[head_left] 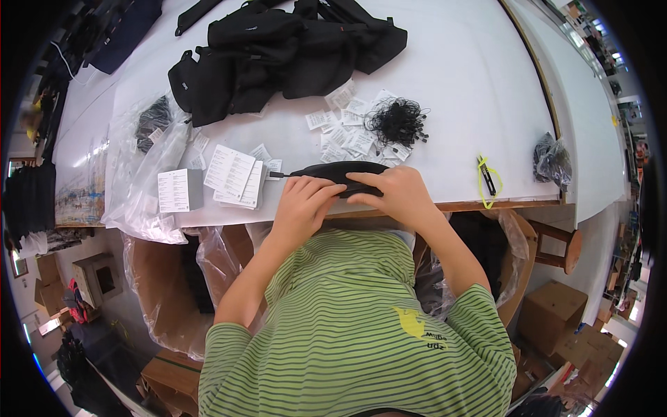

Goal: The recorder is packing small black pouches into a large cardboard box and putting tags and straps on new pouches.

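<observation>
A black, curved fabric piece lies at the near edge of the white table, a short strap end poking out on its left. My left hand is closed on its near left side, fingertips bent over the fabric. On the right part, the fingers and thumb of my right hand pinch the same piece. Just left of my left hand stand stacks of printed white cards. Beyond my hands are scattered small white labels and a tangled bunch of black strings.
Black fabric bags are heaped at the back. A clear plastic bag lies at the left. Thread snips with a yellow cord rest at the right, near another plastic bag. Plastic-lined boxes stand below the table's edge.
</observation>
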Motion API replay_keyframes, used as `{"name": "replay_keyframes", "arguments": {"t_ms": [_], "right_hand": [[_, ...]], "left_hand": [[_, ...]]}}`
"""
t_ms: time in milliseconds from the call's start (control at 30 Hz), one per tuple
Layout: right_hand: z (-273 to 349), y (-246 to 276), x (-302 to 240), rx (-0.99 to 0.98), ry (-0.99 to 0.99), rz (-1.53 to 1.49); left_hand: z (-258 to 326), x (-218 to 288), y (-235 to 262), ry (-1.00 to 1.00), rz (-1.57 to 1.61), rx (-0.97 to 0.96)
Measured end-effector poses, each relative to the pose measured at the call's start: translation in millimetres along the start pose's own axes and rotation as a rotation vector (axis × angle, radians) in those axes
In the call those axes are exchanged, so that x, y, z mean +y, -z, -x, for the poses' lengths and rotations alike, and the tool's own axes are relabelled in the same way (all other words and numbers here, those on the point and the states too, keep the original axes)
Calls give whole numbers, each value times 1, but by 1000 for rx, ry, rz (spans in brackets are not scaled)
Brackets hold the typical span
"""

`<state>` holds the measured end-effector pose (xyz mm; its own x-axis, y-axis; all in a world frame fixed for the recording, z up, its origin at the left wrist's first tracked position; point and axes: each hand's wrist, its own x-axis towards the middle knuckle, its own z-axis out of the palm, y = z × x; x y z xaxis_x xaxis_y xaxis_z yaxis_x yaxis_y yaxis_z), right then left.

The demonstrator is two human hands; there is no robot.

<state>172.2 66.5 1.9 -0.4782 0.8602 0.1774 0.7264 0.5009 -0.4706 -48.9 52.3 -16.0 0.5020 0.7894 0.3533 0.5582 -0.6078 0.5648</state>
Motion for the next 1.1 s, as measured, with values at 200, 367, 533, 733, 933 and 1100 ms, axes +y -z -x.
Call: {"name": "replay_keyframes", "arguments": {"t_ms": [200, 367, 533, 733, 933, 1100], "right_hand": [[10, -1, 11, -64, 38, 18], [8, 0, 14, -37, -10, 14], [5, 0, 8, -33, -38, 32], [9, -7, 12, -12, 17, 14], [9, -7, 14, -3, 5, 14], [9, -8, 13, 20, 23, 8]], "left_hand": [[-15, -5, 7, 72, -33, -164], [-67, -13, 33, 385, 500, 16], [-81, -115, -11, 247, 33, 4], [-92, -113, -12, 353, -171, -143], [-78, -36, 27, 203, 289, 171], [-32, -4, 26, -43, -52, -16]]}}
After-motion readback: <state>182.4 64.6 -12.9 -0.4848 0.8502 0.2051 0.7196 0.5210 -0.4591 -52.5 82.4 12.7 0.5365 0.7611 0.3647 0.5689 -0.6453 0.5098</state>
